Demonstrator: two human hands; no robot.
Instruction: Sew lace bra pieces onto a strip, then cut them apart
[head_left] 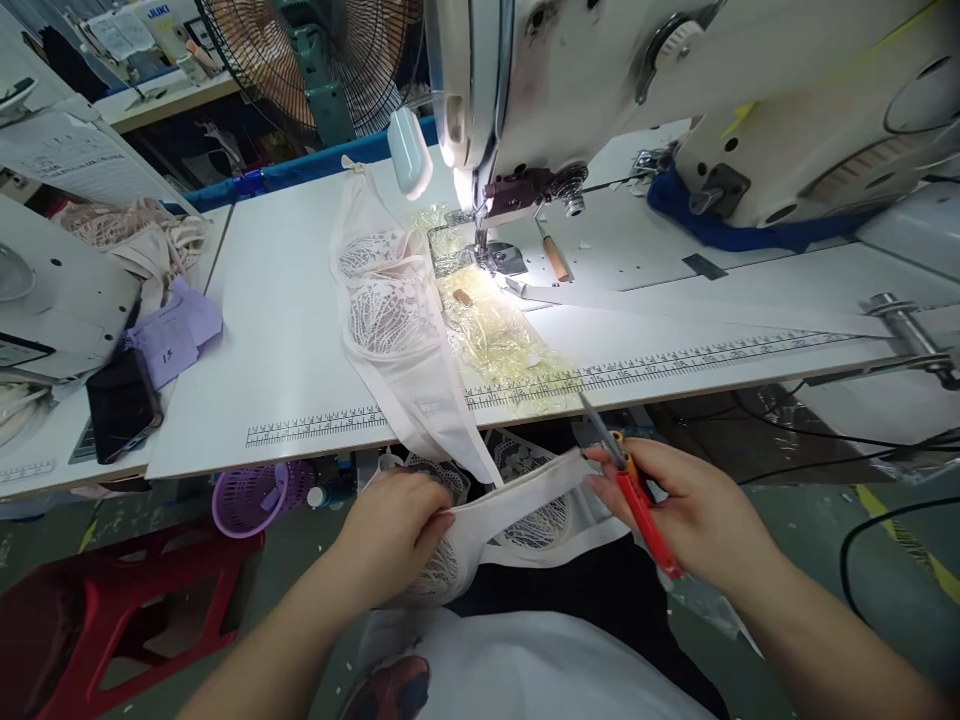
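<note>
My left hand (396, 535) is closed on the band of a white lace bra (517, 505) above my lap. A pair of red-handled scissors (646, 520) is in my right hand (694, 510), with the blades pointing up and away from me. The thumb and finger of that hand also pinch the right end of the white band, near the blades. Another white lace bra (386, 310) lies on the sewing table (270, 330) and hangs over its front edge towards my left hand.
A sewing machine (555, 90) with a lit needle area stands over the table. Yellowish clear film (495, 340) and a wooden-handled tool (556, 258) lie by its foot. At left are a black phone (124, 405), a purple basket (251, 500) and a red stool (157, 610).
</note>
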